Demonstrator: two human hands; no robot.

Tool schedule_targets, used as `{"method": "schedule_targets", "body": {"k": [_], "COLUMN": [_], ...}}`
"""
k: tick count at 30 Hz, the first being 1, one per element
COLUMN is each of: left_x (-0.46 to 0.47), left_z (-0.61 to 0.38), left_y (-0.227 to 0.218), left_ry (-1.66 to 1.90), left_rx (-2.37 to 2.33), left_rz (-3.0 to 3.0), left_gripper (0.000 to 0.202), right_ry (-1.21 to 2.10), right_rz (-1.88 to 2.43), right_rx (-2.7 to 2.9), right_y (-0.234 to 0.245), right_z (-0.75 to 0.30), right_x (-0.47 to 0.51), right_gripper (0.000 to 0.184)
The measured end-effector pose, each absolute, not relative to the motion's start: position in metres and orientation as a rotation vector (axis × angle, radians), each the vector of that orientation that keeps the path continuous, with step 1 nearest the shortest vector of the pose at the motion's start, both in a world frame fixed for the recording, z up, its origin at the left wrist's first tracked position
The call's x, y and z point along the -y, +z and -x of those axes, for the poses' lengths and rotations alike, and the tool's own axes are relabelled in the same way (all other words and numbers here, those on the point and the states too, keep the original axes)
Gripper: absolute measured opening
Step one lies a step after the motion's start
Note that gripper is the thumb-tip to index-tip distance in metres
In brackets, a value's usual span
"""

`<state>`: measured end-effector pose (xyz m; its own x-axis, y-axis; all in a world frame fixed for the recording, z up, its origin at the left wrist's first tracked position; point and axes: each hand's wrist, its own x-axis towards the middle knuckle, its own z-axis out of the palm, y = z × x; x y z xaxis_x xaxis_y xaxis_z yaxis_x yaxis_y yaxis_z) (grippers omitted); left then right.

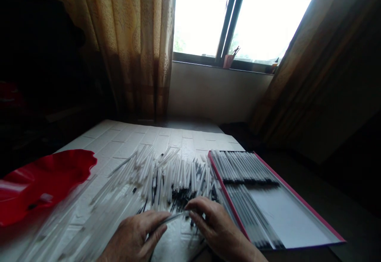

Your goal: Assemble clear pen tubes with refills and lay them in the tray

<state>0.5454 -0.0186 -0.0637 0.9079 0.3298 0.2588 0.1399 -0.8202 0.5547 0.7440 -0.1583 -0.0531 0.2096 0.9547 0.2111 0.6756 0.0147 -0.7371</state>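
Observation:
Between my two hands lies a slim, clear pen (176,217), blurred in part. My left hand (138,234) pinches one end between thumb and fingers. At the other end, the thumb and forefinger of my right hand (212,224) are closed on the tip; whether a small part sits there I cannot make out. Beyond my hands spreads a loose heap of clear pen barrels (145,174), with dark pen parts (181,198) mixed in. To the right, a shallow red-rimmed box (300,190) holds rows of pens (244,169) with black ends, lined up side by side.
A red, wavy-rimmed basin (59,174) stands at the left of the table, with small bits inside. The white tabletop (119,137) has a brick pattern. Behind are curtains (133,36) and a window with a pink cup (228,61) on its sill.

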Motion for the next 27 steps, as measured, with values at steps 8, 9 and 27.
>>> {"method": "schedule_targets", "body": {"k": [8, 9, 27], "left_x": [0.022, 0.022, 0.024], "left_z": [-0.543, -0.543, -0.541], "left_y": [-0.068, -0.069, -0.078], "left_ry": [0.549, 0.555, 0.443], "left_rx": [-0.305, -0.291, -0.184], "left_rz": [-2.576, -2.586, -2.758], "left_gripper": [0.023, 0.023, 0.023], "right_ry": [0.505, 0.520, 0.334], "right_rz": [1.680, 1.674, 1.496], "right_rx": [1.633, 1.655, 1.917], "right_y": [-0.055, -0.056, -0.070], "right_z": [-0.739, -0.739, -0.733], "right_x": [0.156, 0.156, 0.154], "right_gripper": [0.023, 0.025, 0.033]}}
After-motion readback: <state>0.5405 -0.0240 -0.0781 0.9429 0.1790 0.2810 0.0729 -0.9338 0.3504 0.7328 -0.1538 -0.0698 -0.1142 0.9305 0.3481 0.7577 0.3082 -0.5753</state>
